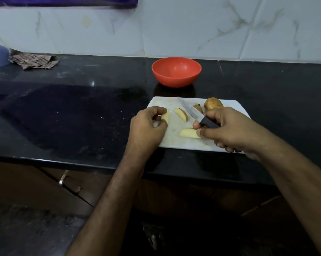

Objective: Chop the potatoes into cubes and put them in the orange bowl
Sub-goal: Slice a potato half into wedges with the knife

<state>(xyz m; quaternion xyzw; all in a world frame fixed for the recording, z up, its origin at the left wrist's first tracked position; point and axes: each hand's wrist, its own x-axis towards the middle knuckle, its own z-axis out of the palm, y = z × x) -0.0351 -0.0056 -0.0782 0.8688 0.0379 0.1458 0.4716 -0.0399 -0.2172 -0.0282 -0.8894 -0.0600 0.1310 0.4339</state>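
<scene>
On the black polished stone surface [82,111] lay a white rectangular cutting board [176,143], with the empty round orange plastic bowl [176,72] standing just behind it. A whole brown potato [213,103] sat at the board's far edge. The right grip [228,129] was wrapped round a black-handled steel knife [194,114] and touched one pale potato wedge [189,133], the left grip [148,126] pinched another wedge [165,116], and a third wedge [181,114] lay between them.

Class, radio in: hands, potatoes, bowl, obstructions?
Left hand pinches potato wedge; right hand grips knife. Wedges on board, uncubed. Orange bowl empty. Nothing blocking.
</scene>
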